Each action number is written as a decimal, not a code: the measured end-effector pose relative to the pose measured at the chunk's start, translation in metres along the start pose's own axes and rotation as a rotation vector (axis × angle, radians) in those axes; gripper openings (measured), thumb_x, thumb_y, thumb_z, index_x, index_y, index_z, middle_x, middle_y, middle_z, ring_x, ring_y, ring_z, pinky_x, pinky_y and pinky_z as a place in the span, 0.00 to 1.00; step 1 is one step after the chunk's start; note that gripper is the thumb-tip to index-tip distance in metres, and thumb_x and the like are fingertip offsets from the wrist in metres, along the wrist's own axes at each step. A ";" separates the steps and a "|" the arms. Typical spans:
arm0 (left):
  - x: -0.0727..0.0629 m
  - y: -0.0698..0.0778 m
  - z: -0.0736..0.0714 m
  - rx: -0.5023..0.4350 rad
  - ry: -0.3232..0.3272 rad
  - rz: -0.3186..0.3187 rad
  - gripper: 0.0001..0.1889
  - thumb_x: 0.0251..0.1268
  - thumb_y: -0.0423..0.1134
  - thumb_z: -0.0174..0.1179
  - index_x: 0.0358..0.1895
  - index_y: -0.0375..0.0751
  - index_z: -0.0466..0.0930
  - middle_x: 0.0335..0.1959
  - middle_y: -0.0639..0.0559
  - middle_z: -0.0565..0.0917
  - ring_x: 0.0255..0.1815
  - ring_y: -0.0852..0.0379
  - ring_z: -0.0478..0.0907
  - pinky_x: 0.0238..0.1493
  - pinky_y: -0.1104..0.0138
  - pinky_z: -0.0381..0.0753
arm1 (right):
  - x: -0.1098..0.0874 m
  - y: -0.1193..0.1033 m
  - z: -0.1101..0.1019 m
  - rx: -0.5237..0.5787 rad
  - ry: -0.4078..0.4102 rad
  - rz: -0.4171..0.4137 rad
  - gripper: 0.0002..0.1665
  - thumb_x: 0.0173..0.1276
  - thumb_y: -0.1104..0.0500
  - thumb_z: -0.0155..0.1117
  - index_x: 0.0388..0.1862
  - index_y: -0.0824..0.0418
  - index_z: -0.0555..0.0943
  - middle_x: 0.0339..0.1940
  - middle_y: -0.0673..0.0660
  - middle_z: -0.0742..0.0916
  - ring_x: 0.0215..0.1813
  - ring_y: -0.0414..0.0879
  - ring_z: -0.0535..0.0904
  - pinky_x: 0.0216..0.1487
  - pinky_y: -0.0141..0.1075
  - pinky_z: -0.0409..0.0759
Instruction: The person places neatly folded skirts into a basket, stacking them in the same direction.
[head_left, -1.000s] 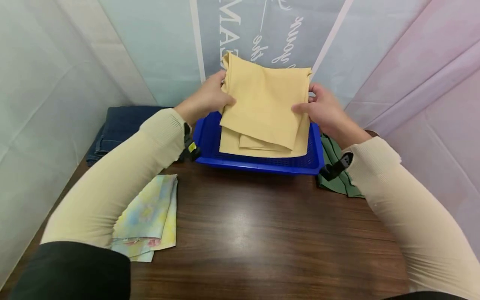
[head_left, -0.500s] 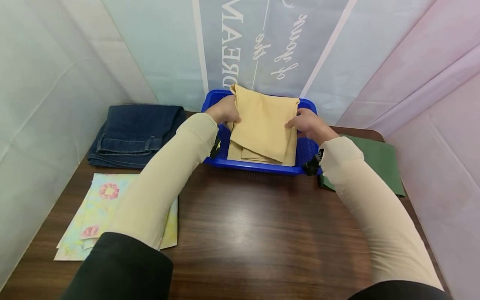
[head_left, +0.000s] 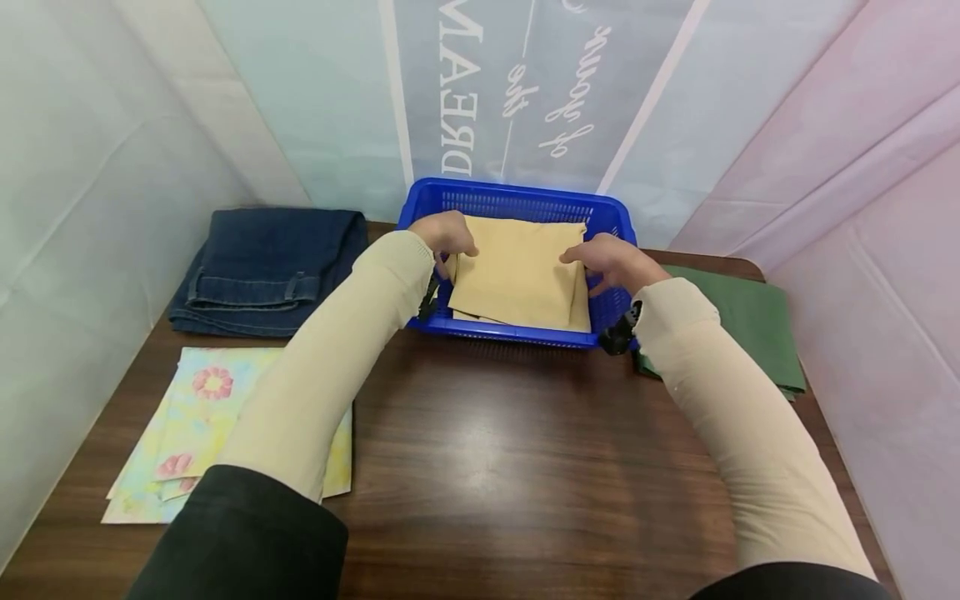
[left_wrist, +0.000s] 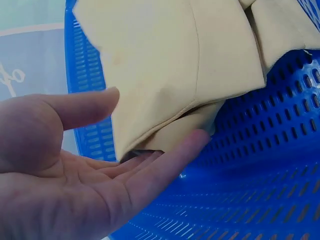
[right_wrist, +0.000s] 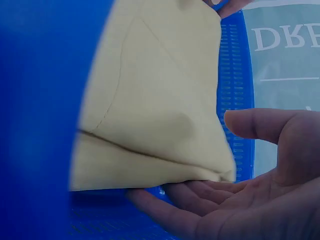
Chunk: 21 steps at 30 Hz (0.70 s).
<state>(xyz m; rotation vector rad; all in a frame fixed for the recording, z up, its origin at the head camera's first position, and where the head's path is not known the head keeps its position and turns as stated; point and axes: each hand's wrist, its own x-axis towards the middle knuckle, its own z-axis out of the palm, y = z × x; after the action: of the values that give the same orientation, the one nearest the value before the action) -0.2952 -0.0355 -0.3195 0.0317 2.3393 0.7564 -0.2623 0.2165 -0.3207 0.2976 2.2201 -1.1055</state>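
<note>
A folded yellow garment (head_left: 519, 271) lies flat inside a blue plastic basket (head_left: 517, 333) at the back of the table. My left hand (head_left: 448, 235) is at the garment's left side. In the left wrist view its fingers extend under the garment's edge, thumb (left_wrist: 90, 107) raised beside the cloth. At the opposite side is my right hand (head_left: 611, 257). The right wrist view shows its straight fingers along the lower edge of the fabric (right_wrist: 160, 100), with the thumb (right_wrist: 250, 124) spread away from them.
Folded dark blue jeans (head_left: 262, 267) lie left of the basket. Nearer, a folded floral cloth (head_left: 202, 417) is partly hidden by my left sleeve. A folded green cloth (head_left: 750, 325) lies to the right. A printed curtain (head_left: 510, 92) hangs right behind the basket.
Both hands lowered the yellow garment from above the basket into it, and its raised top edge has settled flat. The hands have loosened their grip on its sides.
</note>
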 end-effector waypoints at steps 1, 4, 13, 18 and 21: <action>-0.001 0.000 0.000 -0.005 -0.012 0.003 0.31 0.79 0.42 0.54 0.78 0.35 0.58 0.74 0.42 0.67 0.66 0.46 0.72 0.45 0.58 0.88 | 0.000 0.000 0.000 -0.011 -0.007 0.005 0.48 0.81 0.53 0.53 0.83 0.68 0.39 0.83 0.68 0.51 0.80 0.65 0.56 0.69 0.59 0.71; -0.004 0.001 -0.001 -0.015 -0.044 0.000 0.33 0.79 0.46 0.53 0.79 0.37 0.56 0.77 0.41 0.63 0.70 0.44 0.69 0.49 0.55 0.88 | 0.000 0.001 -0.001 -0.045 -0.029 0.018 0.49 0.81 0.51 0.53 0.83 0.67 0.38 0.84 0.67 0.49 0.80 0.65 0.55 0.69 0.60 0.72; -0.016 0.000 -0.009 -0.029 -0.081 0.043 0.37 0.80 0.48 0.52 0.81 0.36 0.48 0.80 0.39 0.56 0.74 0.45 0.64 0.58 0.54 0.83 | -0.001 0.002 -0.002 -0.047 -0.042 0.029 0.48 0.81 0.50 0.53 0.83 0.69 0.40 0.82 0.72 0.54 0.80 0.64 0.55 0.69 0.59 0.72; -0.027 -0.009 -0.021 -0.021 -0.092 0.115 0.42 0.80 0.47 0.51 0.83 0.35 0.35 0.84 0.43 0.41 0.81 0.45 0.54 0.66 0.54 0.77 | -0.006 0.004 -0.004 -0.018 -0.033 -0.001 0.45 0.81 0.52 0.53 0.83 0.70 0.44 0.80 0.72 0.58 0.79 0.63 0.59 0.71 0.56 0.71; -0.035 -0.017 -0.031 0.011 -0.060 0.167 0.40 0.81 0.47 0.49 0.83 0.34 0.39 0.84 0.42 0.44 0.80 0.44 0.56 0.67 0.55 0.76 | -0.010 0.004 -0.004 -0.010 -0.026 -0.022 0.43 0.81 0.52 0.54 0.82 0.71 0.49 0.79 0.71 0.61 0.78 0.63 0.61 0.71 0.55 0.71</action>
<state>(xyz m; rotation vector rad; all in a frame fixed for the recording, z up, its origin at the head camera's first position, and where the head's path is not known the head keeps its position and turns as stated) -0.2843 -0.0734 -0.2893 0.2534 2.3043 0.8118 -0.2547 0.2227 -0.3153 0.2534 2.2104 -1.1038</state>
